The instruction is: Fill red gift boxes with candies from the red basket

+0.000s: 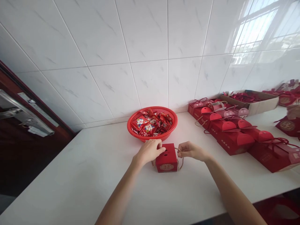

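Note:
A small red box with a gold emblem on its front stands on the white counter, its flat top showing small dark holes. My left hand rests at the top left of the box, fingers bent onto its upper face. At the right side, my right hand pinches a tan cord that loops beside the box. Another bit of cord shows at the box's left side, below my left hand. Right behind the box is a red plastic basket holding wrapped red packets.
Rows of red boxes with rounded flaps run along the right. Behind them an open carton holds dark red ribbons. More red bags stand at the far right. A tiled wall borders the back; a door with a metal handle is at left.

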Action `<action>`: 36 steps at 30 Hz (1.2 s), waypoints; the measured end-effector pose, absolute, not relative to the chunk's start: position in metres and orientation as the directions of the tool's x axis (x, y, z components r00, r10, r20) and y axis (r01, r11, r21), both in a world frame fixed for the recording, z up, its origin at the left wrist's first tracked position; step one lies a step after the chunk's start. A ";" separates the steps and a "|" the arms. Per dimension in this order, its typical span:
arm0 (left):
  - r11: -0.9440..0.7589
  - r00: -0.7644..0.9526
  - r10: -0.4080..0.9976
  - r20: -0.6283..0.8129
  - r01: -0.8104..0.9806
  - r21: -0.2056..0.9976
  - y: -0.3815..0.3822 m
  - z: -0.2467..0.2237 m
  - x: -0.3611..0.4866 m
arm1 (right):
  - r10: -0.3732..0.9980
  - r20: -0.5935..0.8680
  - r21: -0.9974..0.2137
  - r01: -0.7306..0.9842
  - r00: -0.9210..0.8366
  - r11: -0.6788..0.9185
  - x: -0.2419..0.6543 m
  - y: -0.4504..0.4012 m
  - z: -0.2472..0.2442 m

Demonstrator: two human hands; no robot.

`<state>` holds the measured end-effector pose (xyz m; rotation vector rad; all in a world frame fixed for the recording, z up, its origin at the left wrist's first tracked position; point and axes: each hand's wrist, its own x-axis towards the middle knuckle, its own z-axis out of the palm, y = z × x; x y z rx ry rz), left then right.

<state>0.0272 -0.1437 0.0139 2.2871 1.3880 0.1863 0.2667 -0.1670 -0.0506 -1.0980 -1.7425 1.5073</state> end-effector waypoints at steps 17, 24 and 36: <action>-0.199 0.504 0.864 -0.006 0.352 0.914 -0.150 0.046 0.007 | 0.897 0.101 -0.994 -0.071 -0.430 0.078 0.235 -0.176 -0.011; -0.134 0.541 0.834 0.107 0.010 0.991 -0.159 0.052 0.010 | 0.901 0.204 -0.959 0.106 -0.384 0.262 0.220 -0.173 0.014; -0.380 0.450 0.842 0.298 0.102 0.919 -0.164 0.039 0.028 | 0.954 0.257 -0.938 0.196 -0.156 0.285 0.200 -0.168 0.010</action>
